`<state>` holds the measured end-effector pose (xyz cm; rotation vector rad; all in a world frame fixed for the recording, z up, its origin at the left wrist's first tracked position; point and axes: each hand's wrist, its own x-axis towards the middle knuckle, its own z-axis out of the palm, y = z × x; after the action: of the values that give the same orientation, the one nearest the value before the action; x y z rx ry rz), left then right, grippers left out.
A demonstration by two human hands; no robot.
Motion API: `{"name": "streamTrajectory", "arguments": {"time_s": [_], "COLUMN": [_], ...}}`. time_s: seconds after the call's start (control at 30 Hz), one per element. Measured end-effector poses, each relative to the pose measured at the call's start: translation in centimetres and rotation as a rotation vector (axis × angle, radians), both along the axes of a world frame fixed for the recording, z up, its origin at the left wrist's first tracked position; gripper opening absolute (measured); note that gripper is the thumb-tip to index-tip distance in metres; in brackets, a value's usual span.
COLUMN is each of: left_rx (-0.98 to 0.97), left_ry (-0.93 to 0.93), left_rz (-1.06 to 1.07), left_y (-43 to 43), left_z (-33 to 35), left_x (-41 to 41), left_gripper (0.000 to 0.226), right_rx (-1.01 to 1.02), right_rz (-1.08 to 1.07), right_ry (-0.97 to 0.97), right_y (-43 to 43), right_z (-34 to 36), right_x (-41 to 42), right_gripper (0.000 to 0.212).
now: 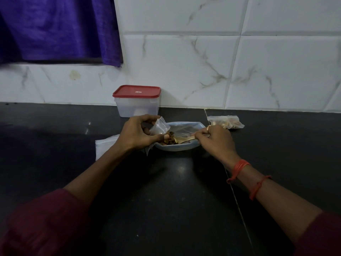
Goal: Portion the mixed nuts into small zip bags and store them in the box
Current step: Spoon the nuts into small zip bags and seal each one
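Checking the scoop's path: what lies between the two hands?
In the head view, the pale blue dish of mixed nuts lies between the left hand and right hand, crossed by the wooden spoon.

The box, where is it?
In the head view, the box stands left of centre at the back of the counter, against the tiled wall, beyond the left hand.

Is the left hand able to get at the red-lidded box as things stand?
Probably yes: the box stands just beyond the left hand with nothing between them. But that hand holds a small zip bag, so it is not free.
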<state>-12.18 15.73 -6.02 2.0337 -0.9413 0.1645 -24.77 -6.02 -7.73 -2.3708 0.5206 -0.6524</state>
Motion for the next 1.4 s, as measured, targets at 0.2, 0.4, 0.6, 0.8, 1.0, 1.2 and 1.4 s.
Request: {"name": "streamTrajectory", "arguments": {"time_s": [0.2, 0.4, 0.6, 0.8, 1.0, 1.2, 1.4], "left_rx": [0.011, 0.055, 0.1, 0.089, 0.104, 0.013, -0.032], "left_ry": [0.002, -0.045, -0.09, -0.097, -0.171, -0.125, -0.071], "left_rz": [0.006, -0.006, -0.011, -0.013, 0.009, 0.017, 0.008], "left_y": [0.1, 0.1, 0.2, 0.1, -0.2, -0.1, -0.2], "left_z": [0.2, 0.1, 0.4, 0.1, 0.2, 0.1, 0.0], "left_x": [-0.3, -0.8, -0.7, -0.9, -1.4, -1.0, -0.8], "left_gripper": [0.072, 0.074, 0.071, 0.083, 0.094, 0.081, 0.07], "right_rx": [0.083, 0.128, 0.176, 0.279, 0.161, -0.456, -0.304], "right_rz": [-0.08, -0.115, -0.127, -0.046, 0.123, 0.322, 0.319], "right_ry": [-0.01, -0.05, -0.114, -0.264, -0.334, -0.44, -0.53], "right_y": [-0.5, -1.2, -1.4, -0.3, 1.7, 1.7, 1.6], "right_z": [0.2, 0.5, 1.1, 2.2, 1.9, 0.9, 0.9], "right_x": [-0.2, -0.3, -0.4, -0.6, -0.7, -0.6, -0.5], "right_gripper": [0.025, 0.024, 0.022, 0.02, 0.017, 0.029, 0.025]}}
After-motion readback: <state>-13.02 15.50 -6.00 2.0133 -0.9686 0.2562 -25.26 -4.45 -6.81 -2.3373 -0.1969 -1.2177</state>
